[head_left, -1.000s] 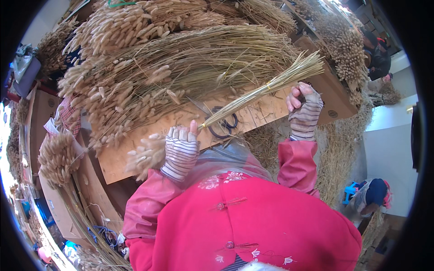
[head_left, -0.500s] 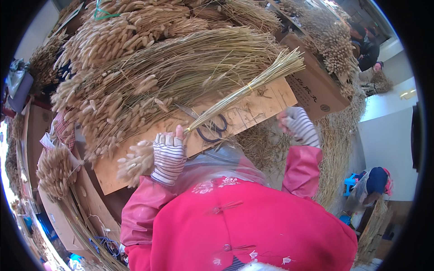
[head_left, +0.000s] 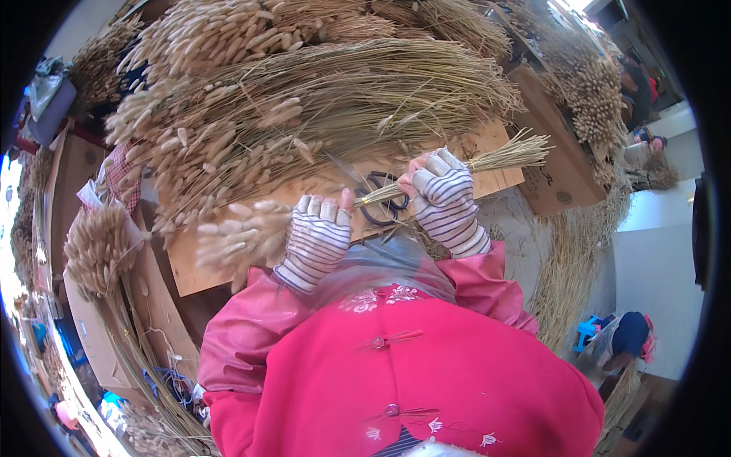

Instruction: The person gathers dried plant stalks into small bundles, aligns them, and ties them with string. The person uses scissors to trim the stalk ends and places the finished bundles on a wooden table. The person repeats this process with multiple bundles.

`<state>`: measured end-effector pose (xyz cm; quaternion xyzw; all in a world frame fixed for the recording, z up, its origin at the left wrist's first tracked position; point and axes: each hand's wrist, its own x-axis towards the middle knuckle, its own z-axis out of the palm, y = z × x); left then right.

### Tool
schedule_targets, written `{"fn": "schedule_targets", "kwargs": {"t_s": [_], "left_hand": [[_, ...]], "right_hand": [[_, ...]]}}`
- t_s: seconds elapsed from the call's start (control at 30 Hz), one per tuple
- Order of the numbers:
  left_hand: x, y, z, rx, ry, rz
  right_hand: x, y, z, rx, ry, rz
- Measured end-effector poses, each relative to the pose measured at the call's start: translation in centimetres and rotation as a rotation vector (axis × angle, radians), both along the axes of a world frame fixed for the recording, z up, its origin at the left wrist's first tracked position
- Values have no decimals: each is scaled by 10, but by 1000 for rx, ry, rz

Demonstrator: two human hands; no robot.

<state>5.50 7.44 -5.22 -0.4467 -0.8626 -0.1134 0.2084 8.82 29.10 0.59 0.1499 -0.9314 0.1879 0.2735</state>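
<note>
Got a dried-grass bundle [head_left: 383,193] in both fists: my left hand [head_left: 314,233] is wrapped round it by the fluffy heads, my right hand [head_left: 445,199] curls round the stems, ends poking out past it. Scissors [head_left: 378,222] lie below, between my grips, and a big grass heap [head_left: 327,95] sits just beyond.

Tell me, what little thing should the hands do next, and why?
Perhaps lift the grass bundle clear of the scissors: its stems cross over their dark handles, and the left hand and right hand both hold it, so it could probably come up steadily.
</note>
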Motion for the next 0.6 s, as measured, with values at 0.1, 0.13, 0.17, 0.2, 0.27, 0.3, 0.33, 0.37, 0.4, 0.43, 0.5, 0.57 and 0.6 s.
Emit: {"fn": "schedule_targets", "kwargs": {"t_s": [0.1,0.13,0.17,0.2,0.27,0.3,0.33,0.37,0.4,0.43,0.5,0.57,0.6], "left_hand": [[0,-1,-3,-43,-26,6],[0,-1,-3,-52,-19,7],[-1,0,-4,-66,-12,9],[-1,0,-5,-52,-4,-2],[-2,-1,-4,-47,16,10],[-2,-2,-4,-44,26,13],[-2,-3,-3,-29,5,19],[-2,-3,-2,-27,16,27],[-3,-4,-1,-28,26,33],[-3,-4,0,-29,38,41],[-5,0,1,19,62,9],[-5,4,3,44,93,21],[-5,6,5,58,75,11]], "right_hand": [[-1,2,-13,37,8,29],[-1,2,-18,53,-1,23],[-2,4,-22,70,-8,17],[-3,5,-25,66,-26,-13],[-6,13,-25,119,29,-108],[-7,20,-20,151,43,-158],[-7,28,-13,200,59,-307],[-6,37,-5,238,25,-471],[-3,45,6,272,26,-579],[0,52,15,296,-23,-701],[5,50,24,281,-65,-679],[8,34,19,216,-41,-325],[8,21,12,327,-122,-216]]}}
